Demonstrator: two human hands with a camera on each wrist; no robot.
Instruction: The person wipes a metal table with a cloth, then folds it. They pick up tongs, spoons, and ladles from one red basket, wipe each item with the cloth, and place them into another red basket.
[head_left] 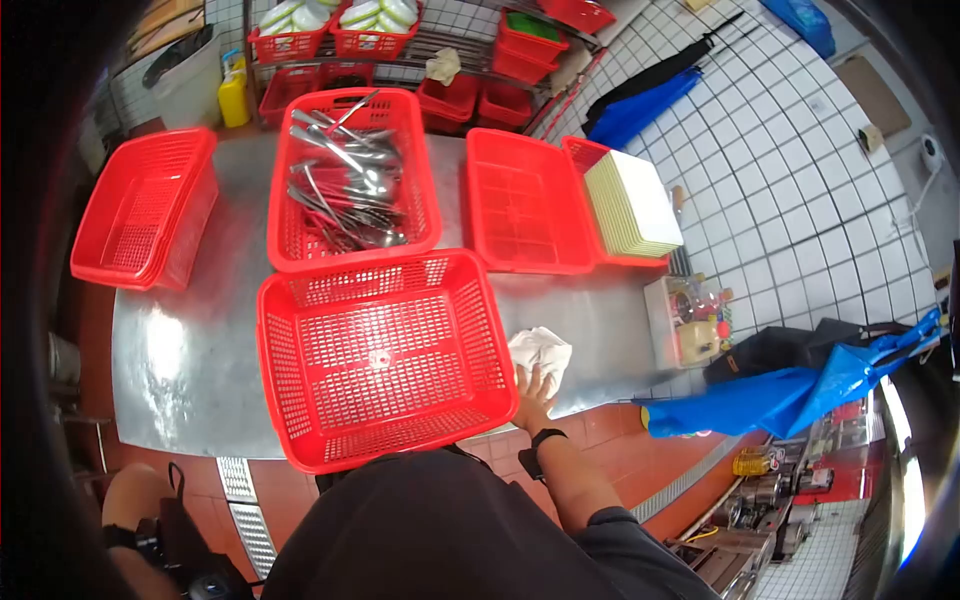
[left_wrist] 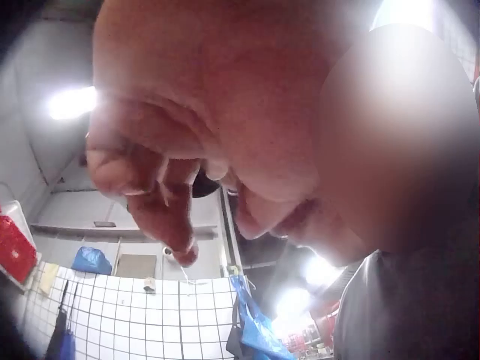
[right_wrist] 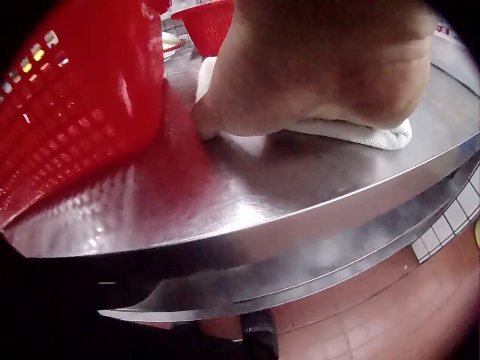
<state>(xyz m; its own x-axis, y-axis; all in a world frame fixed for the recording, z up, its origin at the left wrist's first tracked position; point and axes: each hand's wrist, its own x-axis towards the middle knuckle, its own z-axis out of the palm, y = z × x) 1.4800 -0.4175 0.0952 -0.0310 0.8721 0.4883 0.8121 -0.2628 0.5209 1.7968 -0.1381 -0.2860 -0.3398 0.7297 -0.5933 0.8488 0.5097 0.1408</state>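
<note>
My right hand (head_left: 535, 396) rests on a folded white cloth (head_left: 541, 354) on the metal table (head_left: 600, 320), its fingers spread and fairly straight. In the right wrist view the hand (right_wrist: 322, 75) covers most of the cloth (right_wrist: 367, 136), close to the table's edge. Just left of it stands an empty red basket (head_left: 380, 365) with perforated sides. The left hand (left_wrist: 202, 97) is raised off the table, with loosely bent fingers and nothing visible in them.
Behind the empty basket, another red basket (head_left: 425, 190) holds metal utensils. Red baskets (head_left: 190, 225) stand at the left. A shallow red tray (head_left: 525, 205), a stack of pale square items (head_left: 632, 205) and a white box of bottles (head_left: 660, 325) lie to the right.
</note>
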